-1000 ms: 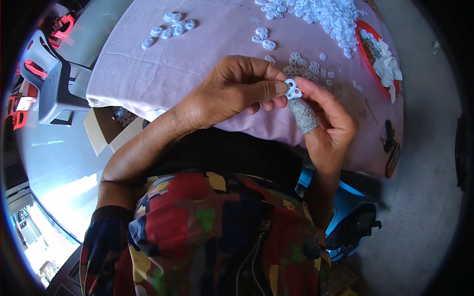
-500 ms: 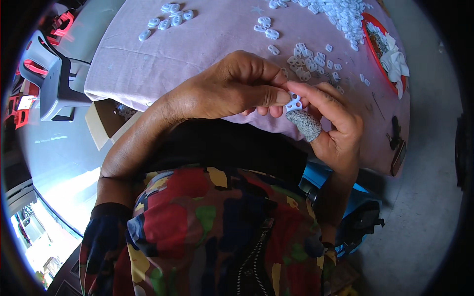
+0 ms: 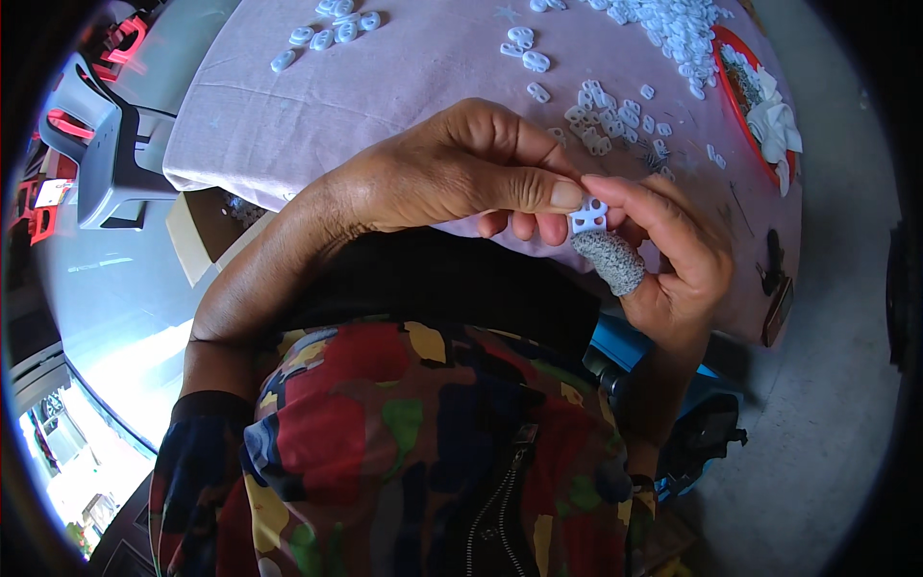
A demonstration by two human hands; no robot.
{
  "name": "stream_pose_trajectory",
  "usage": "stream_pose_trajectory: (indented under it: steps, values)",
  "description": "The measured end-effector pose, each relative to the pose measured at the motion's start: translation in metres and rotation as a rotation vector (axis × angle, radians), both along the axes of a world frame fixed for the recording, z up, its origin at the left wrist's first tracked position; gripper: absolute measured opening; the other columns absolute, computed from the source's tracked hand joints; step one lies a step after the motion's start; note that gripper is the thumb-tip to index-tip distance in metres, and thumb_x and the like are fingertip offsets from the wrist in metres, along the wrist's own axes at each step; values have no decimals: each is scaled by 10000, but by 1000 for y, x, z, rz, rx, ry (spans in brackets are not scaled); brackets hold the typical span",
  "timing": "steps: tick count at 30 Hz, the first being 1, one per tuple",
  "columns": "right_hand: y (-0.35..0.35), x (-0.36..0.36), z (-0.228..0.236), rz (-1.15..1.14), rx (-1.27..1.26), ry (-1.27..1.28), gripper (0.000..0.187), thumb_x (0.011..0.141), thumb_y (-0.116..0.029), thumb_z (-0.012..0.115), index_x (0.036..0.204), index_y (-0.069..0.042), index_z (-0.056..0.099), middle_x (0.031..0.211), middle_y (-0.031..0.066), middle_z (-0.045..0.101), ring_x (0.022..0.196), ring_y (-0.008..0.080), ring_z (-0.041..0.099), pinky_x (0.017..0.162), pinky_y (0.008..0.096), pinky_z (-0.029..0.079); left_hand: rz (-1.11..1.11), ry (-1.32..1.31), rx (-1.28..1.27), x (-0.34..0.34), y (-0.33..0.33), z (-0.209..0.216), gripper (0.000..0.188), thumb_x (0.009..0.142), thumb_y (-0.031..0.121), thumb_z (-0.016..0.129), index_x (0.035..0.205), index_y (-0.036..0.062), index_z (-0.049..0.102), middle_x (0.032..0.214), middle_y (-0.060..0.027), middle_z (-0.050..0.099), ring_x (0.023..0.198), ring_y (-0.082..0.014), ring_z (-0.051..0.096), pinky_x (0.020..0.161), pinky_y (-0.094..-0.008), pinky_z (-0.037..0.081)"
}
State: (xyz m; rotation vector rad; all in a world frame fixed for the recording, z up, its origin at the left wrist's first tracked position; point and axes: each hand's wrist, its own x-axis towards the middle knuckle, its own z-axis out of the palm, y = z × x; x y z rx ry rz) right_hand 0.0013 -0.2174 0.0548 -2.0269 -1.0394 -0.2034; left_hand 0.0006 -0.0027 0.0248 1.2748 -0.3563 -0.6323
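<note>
Between my two hands is a small white plastic piece [image 3: 588,219] with several holes in it. My left hand [image 3: 481,168] pinches its left side between thumb and fingers. On its other side, my right hand [image 3: 678,236] grips it with the index finger at the top and the thumb below. A grey speckled finger cover [image 3: 611,263] wraps the right thumb. Just beyond my hands, a loose cluster of similar white pieces [image 3: 606,115] lies on the pink tablecloth [image 3: 288,115]. Fingers hide part of the held piece.
A large heap of white pieces [image 3: 663,34] spreads at the far right, beside a red tray [image 3: 723,67] with a crumpled white cloth [image 3: 772,125]. Several pieces [image 3: 320,38] sit far left. A cardboard box [image 3: 192,236] and grey chair [image 3: 120,154] stand left of the table.
Both hands have shifted slightly right with the white piece between them. The piece has tilted a little, and my right hand has moved slightly outward and down.
</note>
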Motion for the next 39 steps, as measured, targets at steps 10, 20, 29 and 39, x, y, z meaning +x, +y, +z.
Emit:
stream_pose_trajectory:
  steps: [10,20,29,39]
  values:
    - [2,-4,-4,-24,5,-13,366,665,102,663,1013,-9,676,755,66,604,654,145,615,543,245,493,-15,-95,113,-3,3,2,231,921,279,626,918,52,672,724,11,648,604,-27,539,521,-167,401]
    - [5,-2,-1,-6,-40,30,385,648,82,682,1025,3,663,788,85,609,678,192,619,569,285,499,-13,-35,122,-3,2,1,213,920,257,632,898,49,672,702,20,634,587,-18,522,503,-160,387]
    - [7,1,-1,-10,-181,-222,446,609,99,663,1046,15,637,804,113,580,716,270,606,599,352,499,13,-31,85,-3,3,0,214,908,260,647,887,49,677,685,18,629,573,-17,515,482,-154,371]
    - [10,2,17,-8,-483,-214,247,696,82,636,925,16,574,774,131,521,719,320,583,604,408,472,89,-56,50,-6,-3,-4,186,898,201,663,917,16,660,688,21,603,610,-17,518,526,-158,380]
